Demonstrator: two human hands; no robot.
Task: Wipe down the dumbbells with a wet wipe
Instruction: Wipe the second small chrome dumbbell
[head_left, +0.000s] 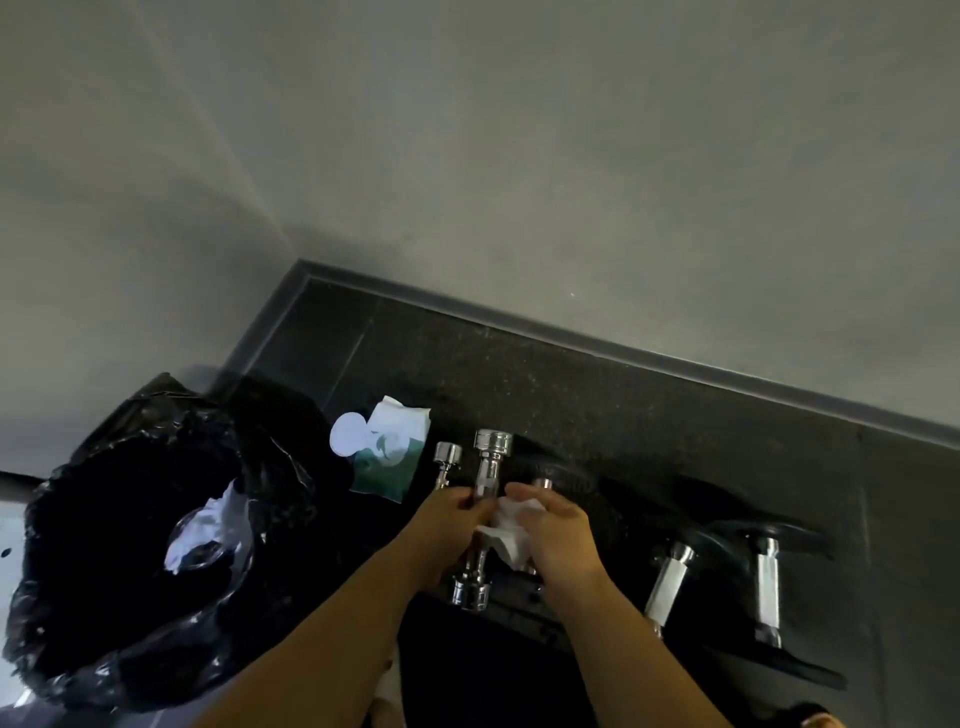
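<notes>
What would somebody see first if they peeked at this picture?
Two hands meet in the middle: the left hand grips a shiny chrome dumbbell while the right hand holds a white wet wipe against its handle. On the left sits a big bin lined with a crinkly black bag, and a green-and-white wipes pack lies between it and the dumbbells.

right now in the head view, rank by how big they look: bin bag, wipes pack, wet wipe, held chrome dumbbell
1. bin bag, by far
2. chrome dumbbell and wipes pack: too close to rank; dumbbell longer, pack wider
3. wet wipe, bunched, partly under the right hand
</notes>
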